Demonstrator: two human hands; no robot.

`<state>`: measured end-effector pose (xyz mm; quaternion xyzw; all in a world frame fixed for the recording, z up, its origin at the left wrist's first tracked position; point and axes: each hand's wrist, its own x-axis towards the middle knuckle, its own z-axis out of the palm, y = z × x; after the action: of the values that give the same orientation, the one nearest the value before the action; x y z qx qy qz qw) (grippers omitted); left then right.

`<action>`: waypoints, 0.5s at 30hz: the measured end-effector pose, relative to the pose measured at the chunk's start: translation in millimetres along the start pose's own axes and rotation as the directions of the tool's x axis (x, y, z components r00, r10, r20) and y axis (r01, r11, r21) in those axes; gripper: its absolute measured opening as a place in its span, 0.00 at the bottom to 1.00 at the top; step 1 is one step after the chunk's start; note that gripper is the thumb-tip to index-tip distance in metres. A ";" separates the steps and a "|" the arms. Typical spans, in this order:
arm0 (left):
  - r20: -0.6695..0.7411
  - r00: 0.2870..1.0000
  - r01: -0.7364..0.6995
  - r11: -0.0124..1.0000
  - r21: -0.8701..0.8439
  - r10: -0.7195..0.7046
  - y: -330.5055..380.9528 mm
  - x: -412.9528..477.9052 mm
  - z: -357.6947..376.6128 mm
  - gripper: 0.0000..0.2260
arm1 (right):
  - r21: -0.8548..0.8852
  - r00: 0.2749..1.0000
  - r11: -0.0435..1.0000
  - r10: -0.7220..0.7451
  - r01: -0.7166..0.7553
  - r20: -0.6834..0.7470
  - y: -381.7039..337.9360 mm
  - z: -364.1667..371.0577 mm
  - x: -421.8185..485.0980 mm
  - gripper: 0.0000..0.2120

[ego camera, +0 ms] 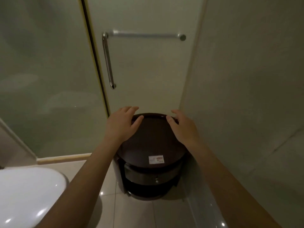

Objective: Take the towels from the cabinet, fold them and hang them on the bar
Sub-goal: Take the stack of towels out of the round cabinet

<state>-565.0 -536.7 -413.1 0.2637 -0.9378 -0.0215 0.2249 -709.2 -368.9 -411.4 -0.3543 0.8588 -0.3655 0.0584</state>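
- Cabinet (141, 152): head view, small dark round unit on floor (134, 214), low centre. Back edge just beside glass door (148, 76); R side near wall (246, 96), only a narrow gap there.
- Top (153, 134): flat round disc w/ raised rim (153, 114) at far edge; white sticker (156, 159) near front edge.
- Under top: drawer (144, 173) w/ small knob (157, 179), pushed in. Shelf (148, 188) below it is too dark to tell contents.
- L hand (122, 124): at far-L rim, fingers fairly straight, slightly spread, tips past the edge, thumb over the top. Holds nothing; can't tell if it touches.
- R hand (182, 127): at far-R rim, fingers lightly bent and spread, thumb tip at the edge. Grips nothing I can make out.
- Bar (144, 35): horizontal chrome, on door well above cabinet, round mount at R end.
- Handle (107, 61): vertical chrome, drops from bar's L end along door's L edge.
- Room to move: dark seal (94, 51) on door edge runs down behind L hand; frosted panel (46, 79) L of it; wall closes in on R. Open tile in front of cabinet.
- Toilet lid (29, 195): bottom L, well apart from cabinet, strip of floor btwn.
- Sill (64, 158): pale, low, under panel, runs in from L to behind L arm (88, 175).
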 end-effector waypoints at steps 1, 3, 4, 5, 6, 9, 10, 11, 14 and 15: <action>0.015 1.000 0.001 1.000 0.003 -0.002 -3.1 -11.3 23.5 0.27 | 0.002 1.000 1.000 0.017 -0.017 0.006 19.9 18.0 -4.4 0.23; 0.040 0.999 -0.010 1.000 0.009 0.010 -9.2 -32.9 70.7 0.28 | -0.001 0.999 0.999 0.038 -0.038 0.012 57.8 54.0 -13.3 0.24; 0.049 0.999 -0.015 1.000 0.007 0.015 -12.0 -44.1 94.4 0.28 | -0.002 0.999 0.999 0.043 -0.043 0.018 75.7 71.6 -18.1 0.24; 0.059 0.998 -0.018 1.000 0.004 0.018 -14.6 -53.1 115.0 0.28 | 0.000 0.998 0.999 0.049 -0.049 0.026 90.6 86.9 -22.1 0.24; 0.065 0.998 -0.021 1.000 0.007 0.021 -16.5 -63.6 137.5 0.27 | 0.002 0.998 0.998 0.058 -0.058 0.037 107.4 104.6 -27.2 0.24; 0.074 0.997 -0.021 1.000 0.021 0.020 -21.7 -90.2 201.9 0.24 | -0.004 0.994 0.996 0.095 -0.095 0.052 154.4 157.8 -38.7 0.24; 0.090 0.996 -0.022 0.999 0.027 0.020 -23.3 -98.5 223.3 0.24 | -0.008 0.992 0.994 0.113 -0.113 0.054 170.5 176.2 -42.8 0.24; 0.108 0.994 -0.028 0.999 0.033 0.024 -25.2 -106.3 243.9 0.24 | -0.016 0.990 0.991 0.130 -0.129 0.055 185.5 193.4 -46.8 0.23; 0.130 0.991 -0.032 0.999 0.037 0.027 -31.5 -127.5 297.3 0.24 | -0.030 0.979 0.981 0.196 -0.194 0.060 226.7 238.8 -58.8 0.20; 0.128 0.991 -0.027 0.999 0.033 0.022 -33.8 -132.6 311.1 0.24 | -0.031 0.973 0.975 0.224 -0.222 0.063 238.6 251.9 -61.5 0.19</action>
<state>-582.6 -523.3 -752.2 0.2541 -0.9537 -0.0192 0.1599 -708.1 -361.7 -763.7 -0.2683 0.8950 -0.3345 0.1230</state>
